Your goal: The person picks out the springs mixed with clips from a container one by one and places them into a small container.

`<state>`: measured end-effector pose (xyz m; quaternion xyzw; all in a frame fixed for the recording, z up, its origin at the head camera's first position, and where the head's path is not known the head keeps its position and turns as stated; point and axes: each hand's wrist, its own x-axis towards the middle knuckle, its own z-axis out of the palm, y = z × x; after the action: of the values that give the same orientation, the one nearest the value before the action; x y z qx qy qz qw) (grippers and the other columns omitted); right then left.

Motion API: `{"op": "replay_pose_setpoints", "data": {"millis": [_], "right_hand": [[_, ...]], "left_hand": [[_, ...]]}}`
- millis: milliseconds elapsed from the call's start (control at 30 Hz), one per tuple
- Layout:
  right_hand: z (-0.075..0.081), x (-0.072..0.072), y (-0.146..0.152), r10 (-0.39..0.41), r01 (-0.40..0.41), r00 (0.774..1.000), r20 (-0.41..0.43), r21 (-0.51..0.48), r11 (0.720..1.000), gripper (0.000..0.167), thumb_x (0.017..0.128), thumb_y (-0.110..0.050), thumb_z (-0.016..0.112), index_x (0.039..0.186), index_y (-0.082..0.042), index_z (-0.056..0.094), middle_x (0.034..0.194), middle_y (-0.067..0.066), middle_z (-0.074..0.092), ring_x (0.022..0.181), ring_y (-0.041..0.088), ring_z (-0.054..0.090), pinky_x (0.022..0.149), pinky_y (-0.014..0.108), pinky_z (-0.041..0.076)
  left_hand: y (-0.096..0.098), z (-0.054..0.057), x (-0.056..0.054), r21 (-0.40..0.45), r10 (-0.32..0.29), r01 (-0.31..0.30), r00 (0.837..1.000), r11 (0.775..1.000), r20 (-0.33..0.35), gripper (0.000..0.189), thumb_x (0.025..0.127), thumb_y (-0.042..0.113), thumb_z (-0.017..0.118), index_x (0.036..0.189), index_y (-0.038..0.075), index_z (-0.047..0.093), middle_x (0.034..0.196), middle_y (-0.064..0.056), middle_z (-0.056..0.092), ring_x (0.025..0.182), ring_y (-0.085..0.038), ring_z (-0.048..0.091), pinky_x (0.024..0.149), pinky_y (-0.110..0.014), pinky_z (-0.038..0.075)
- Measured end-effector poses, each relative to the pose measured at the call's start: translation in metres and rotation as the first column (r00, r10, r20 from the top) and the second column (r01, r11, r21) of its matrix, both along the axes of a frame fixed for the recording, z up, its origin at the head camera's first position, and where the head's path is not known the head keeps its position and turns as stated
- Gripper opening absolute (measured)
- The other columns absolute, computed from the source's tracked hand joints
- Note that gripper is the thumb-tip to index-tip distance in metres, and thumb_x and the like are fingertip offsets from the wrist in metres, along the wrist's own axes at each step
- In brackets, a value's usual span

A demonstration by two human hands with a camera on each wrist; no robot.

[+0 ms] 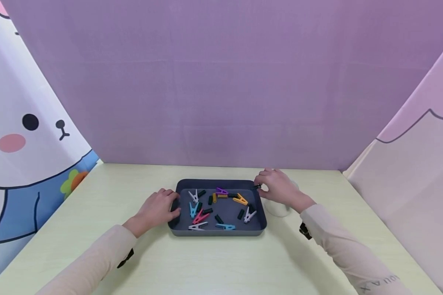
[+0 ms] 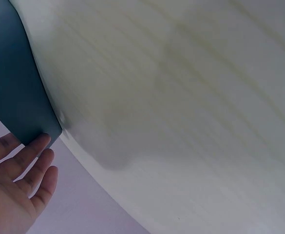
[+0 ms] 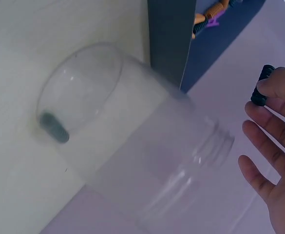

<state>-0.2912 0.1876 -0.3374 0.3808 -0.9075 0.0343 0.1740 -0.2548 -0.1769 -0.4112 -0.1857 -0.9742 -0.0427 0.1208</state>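
Note:
My left hand (image 1: 156, 209) grips the left side of a dark grey tray (image 1: 225, 233), with its fingertips against the outer wall in the left wrist view. Between thumb and forefinger, my right hand (image 1: 278, 186) pinches a small black spring (image 3: 262, 86) above the tray's right rim. Just beside that hand stands a clear jar (image 3: 137, 131), its threaded mouth uncovered. One dark spring (image 3: 54, 127) lies at the jar's bottom. In the tray are several more black springs (image 1: 219, 219), a yellow-gold spring (image 1: 222, 196) and coloured clips, among them a red clip (image 1: 200, 217).
Other clips in the tray are a yellow clip (image 1: 240, 199), a purple clip (image 1: 222, 191) and a blue clip (image 1: 225, 226). The pale wooden table (image 1: 214, 266) ends at a purple cloth backdrop (image 1: 221, 102). Printed cloth hangs on both sides.

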Motion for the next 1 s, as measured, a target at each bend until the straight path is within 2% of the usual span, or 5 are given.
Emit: {"op": "replay_pose_setpoints", "data": {"millis": [133, 533, 833, 1000], "right_hand": [[0.003, -0.001, 0.01, -0.009, 0.007, 0.999, -0.04, -0.028, 1.0, 0.013, 0.071, -0.012, 0.071, 0.084, -0.014, 0.068, 0.083, -0.003, 0.066, 0.078, 0.015, 0.055, 0.067, 0.036, 0.045], [0.005, -0.004, 0.036, -0.052, 0.045, 0.996, -0.075, -0.087, 0.995, 0.01, 0.07, -0.012, 0.071, 0.079, -0.015, 0.066, 0.078, -0.004, 0.063, 0.074, 0.015, 0.053, 0.062, 0.034, 0.041], [0.001, -0.005, 0.053, -0.102, 0.094, 0.993, -0.06, -0.126, 0.988, 0.01, 0.071, -0.01, 0.069, 0.08, -0.013, 0.067, 0.079, -0.002, 0.063, 0.076, 0.017, 0.055, 0.066, 0.036, 0.044], [-0.003, -0.006, 0.059, -0.126, 0.12, 0.991, -0.048, -0.116, 0.986, 0.011, 0.071, -0.009, 0.07, 0.081, -0.01, 0.067, 0.08, 0.0, 0.064, 0.076, 0.018, 0.054, 0.065, 0.035, 0.045]], "left_hand": [[0.0, 0.0, -0.001, 0.002, 0.001, -0.001, 1.0, 1.0, 0.002, 0.04, 0.077, 0.037, 0.066, 0.104, 0.008, 0.063, 0.107, -0.011, 0.062, 0.095, -0.026, 0.055, 0.079, -0.044, 0.048], [-0.001, -0.001, -0.001, 0.005, -0.009, 0.009, 1.0, 1.0, -0.007, 0.041, 0.077, 0.038, 0.066, 0.104, 0.007, 0.063, 0.107, -0.012, 0.062, 0.096, -0.027, 0.055, 0.079, -0.044, 0.049], [-0.001, 0.0, 0.0, 0.012, -0.006, 0.006, 1.0, 1.0, -0.002, 0.041, 0.077, 0.038, 0.066, 0.104, 0.007, 0.063, 0.108, -0.012, 0.062, 0.095, -0.027, 0.055, 0.079, -0.044, 0.048], [0.0, -0.001, 0.0, 0.013, -0.006, 0.006, 1.0, 1.0, -0.003, 0.041, 0.077, 0.038, 0.066, 0.104, 0.007, 0.063, 0.107, -0.011, 0.062, 0.095, -0.026, 0.055, 0.079, -0.043, 0.049]]}}
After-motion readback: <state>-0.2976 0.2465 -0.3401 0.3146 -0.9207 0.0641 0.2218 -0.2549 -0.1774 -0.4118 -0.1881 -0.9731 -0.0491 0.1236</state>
